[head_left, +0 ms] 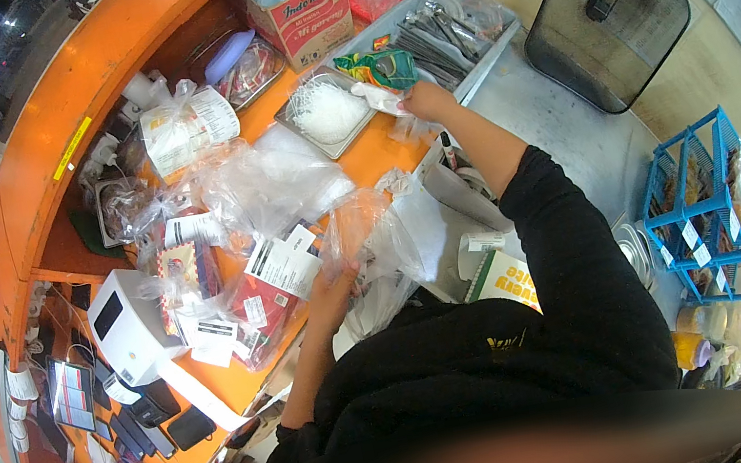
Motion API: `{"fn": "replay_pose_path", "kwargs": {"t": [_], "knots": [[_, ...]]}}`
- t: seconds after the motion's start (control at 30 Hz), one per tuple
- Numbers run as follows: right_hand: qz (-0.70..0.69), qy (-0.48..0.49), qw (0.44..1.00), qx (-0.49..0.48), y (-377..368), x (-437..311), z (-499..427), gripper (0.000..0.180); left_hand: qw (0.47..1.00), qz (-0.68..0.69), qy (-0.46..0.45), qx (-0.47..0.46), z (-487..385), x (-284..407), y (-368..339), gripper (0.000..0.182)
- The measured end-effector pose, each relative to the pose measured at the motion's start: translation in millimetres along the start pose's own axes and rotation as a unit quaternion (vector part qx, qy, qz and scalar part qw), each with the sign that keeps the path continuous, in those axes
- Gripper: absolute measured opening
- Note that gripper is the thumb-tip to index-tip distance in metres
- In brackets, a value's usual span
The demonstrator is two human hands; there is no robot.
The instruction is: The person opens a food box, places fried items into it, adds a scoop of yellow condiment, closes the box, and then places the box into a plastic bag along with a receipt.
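My left hand (335, 293) grips a clear plastic bag (370, 231), which stands crumpled in front of my body. What lies inside the bag cannot be made out. Farther out, my right hand (430, 103) pinches a small white packet or folded tissue (380, 97). Just left of that packet sits a metal tray (335, 151) heaped with thin white strands (326, 107). A green and yellow packet (379, 68) lies right behind my right hand. Beside my left hand is a red bagged parcel (263, 302) with a printed slip (283, 265) on it.
A grey bin of cutlery (464, 85) and an Indomie carton (303, 16) stand at the back. Bagged packages (193, 130) and loose clear bags (258, 184) crowd the orange counter (372, 157). Left is a white label printer (131, 326); right, a blue basket rack (698, 211).
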State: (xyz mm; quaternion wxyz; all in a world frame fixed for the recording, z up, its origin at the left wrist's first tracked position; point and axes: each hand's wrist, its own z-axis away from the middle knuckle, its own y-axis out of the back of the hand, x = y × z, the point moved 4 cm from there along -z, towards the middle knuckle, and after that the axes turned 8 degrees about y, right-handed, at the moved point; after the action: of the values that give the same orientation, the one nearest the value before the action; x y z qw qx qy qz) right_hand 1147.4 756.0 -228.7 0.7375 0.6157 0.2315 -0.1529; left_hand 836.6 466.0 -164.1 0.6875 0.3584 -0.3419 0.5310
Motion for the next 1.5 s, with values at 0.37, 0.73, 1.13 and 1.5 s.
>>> {"fn": "replay_pose_path", "kwargs": {"t": [0.37,0.73,1.13,1.5], "knots": [[-0.09,-0.027,0.965,0.245,37.1,-9.4,14.8,0.035,0.997,0.07,-0.013,-0.017,-3.0,-17.1,6.2,0.033],[-0.551,0.162,0.77,0.276,81.6,-85.9,128.9,0.016,0.998,0.063,-0.022,-0.006,-15.3,3.4,-11.0,0.041],[-0.035,0.307,0.934,0.18,-4.1,-177.0,329.0,0.029,0.958,0.272,-0.074,-0.061,1.5,32.2,-59.4,0.036],[0.164,-0.057,0.985,0.008,-42.2,-31.5,416.6,0.119,0.978,0.157,-0.121,-0.063,-18.7,-20.6,-71.2,0.042]]}}
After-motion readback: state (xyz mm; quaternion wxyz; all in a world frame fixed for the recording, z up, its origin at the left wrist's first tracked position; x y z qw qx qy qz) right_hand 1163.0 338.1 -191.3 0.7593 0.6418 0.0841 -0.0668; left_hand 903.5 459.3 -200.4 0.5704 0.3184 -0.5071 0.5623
